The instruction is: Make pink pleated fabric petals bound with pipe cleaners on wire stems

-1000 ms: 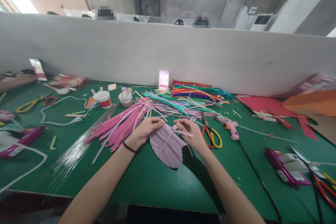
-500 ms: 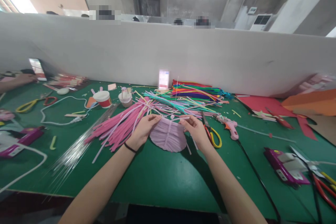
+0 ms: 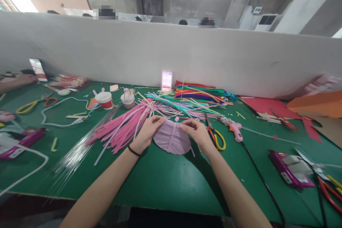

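A lilac leaf-shaped piece (image 3: 172,140), built from rows of pipe cleaners along a central rib, is held up above the green table. My left hand (image 3: 151,130) pinches its upper left edge between thumb and fingers. At the upper right edge, my right hand (image 3: 196,131) is closed on the same piece, its thumb and fingertips together. A loose lilac strand hangs below the right hand. Just behind the piece lie pink pipe cleaners (image 3: 125,124) in a fanned bundle. Scissors (image 3: 216,135) with yellow and red handles rest right beside my right hand.
A pink glue gun (image 3: 235,128) trails a black cord to the right. Multicoloured pipe cleaners (image 3: 200,92) and an upright phone (image 3: 166,80) stand near the partition (image 3: 133,53). Clear thin rods (image 3: 80,149), a paper cup (image 3: 104,100) and a purple power strip (image 3: 291,171) lie about. Another person's hand (image 3: 26,79) shows far left.
My right hand's fingers have moved slightly left and inward along the leaf's top edge. The strand that stuck out at its fingertips no longer shows there. My left hand keeps its pinch.
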`<state>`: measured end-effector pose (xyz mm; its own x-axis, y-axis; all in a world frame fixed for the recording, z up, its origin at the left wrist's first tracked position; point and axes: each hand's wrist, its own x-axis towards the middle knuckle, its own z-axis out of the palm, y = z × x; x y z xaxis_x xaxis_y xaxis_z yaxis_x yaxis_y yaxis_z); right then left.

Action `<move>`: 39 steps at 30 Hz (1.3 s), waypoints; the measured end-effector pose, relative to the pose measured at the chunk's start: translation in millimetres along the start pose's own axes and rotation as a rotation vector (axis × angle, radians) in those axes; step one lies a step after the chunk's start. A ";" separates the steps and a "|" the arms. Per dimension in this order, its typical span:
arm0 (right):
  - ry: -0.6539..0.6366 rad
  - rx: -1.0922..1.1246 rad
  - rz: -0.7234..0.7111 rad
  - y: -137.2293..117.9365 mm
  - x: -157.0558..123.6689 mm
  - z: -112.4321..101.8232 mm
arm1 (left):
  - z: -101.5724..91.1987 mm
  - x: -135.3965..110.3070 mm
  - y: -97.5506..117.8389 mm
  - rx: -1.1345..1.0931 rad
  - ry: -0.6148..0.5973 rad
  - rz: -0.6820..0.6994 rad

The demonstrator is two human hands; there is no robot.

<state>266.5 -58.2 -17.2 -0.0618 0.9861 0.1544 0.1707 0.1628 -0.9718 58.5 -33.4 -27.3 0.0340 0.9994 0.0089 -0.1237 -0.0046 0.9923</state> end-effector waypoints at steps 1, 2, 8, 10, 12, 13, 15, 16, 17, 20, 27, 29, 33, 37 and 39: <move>-0.006 0.002 0.006 0.3 0.2 -0.2 | 0.2 -0.2 -0.3 0.011 -0.008 0.002; -0.013 0.002 0.012 0.6 0.3 -0.4 | 0.7 -0.5 -0.8 0.024 -0.013 0.003; -0.024 -0.009 0.009 0.0 0.0 0.7 | 7.8 -7.4 -1.8 0.306 0.225 0.318; -0.031 -0.011 0.006 -1.0 -0.2 1.7 | 10.0 -10.2 -1.2 0.521 0.210 0.486; -0.041 -0.014 0.004 -1.6 -0.4 2.7 | 11.3 -11.7 -1.7 0.681 0.128 0.557; -0.048 -0.015 -0.003 -1.7 -0.4 3.2 | 11.6 -12.0 -2.6 0.723 0.094 0.562; -0.065 -0.020 -0.025 -1.3 -0.3 4.0 | 11.6 -11.7 -5.1 0.755 0.054 0.539; -0.076 -0.024 -0.035 -0.8 -0.2 4.4 | 11.5 -11.4 -6.3 0.755 0.041 0.518; -0.085 -0.026 -0.044 -0.2 -0.1 4.8 | 11.2 -11.2 -7.2 0.751 0.031 0.497; -0.098 -0.025 -0.050 1.6 -0.2 6.1 | 10.9 -11.7 -6.4 0.740 -0.002 0.447; -0.134 -0.004 -0.053 -1.3 -3.1 8.1 | 12.7 -13.1 3.2 0.733 -0.033 0.422; -0.150 0.021 -0.044 -3.3 -3.8 8.0 | 12.9 -12.8 4.5 0.723 -0.039 0.419; -0.143 0.084 0.012 -4.2 -3.1 7.9 | 12.4 -13.1 6.4 0.726 -0.034 0.436; -0.084 0.134 0.035 -2.7 -1.6 6.4 | 10.7 -12.4 6.7 0.730 0.000 0.469; -0.066 0.143 0.022 -2.9 -1.5 4.4 | 9.6 -11.1 5.6 0.718 0.024 0.484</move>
<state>261.8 -60.2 -15.4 -0.1253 0.9841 0.1257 0.0313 0.1305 -0.9909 66.9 -44.9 -20.7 0.1178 0.8821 0.4562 0.5369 -0.4430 0.7180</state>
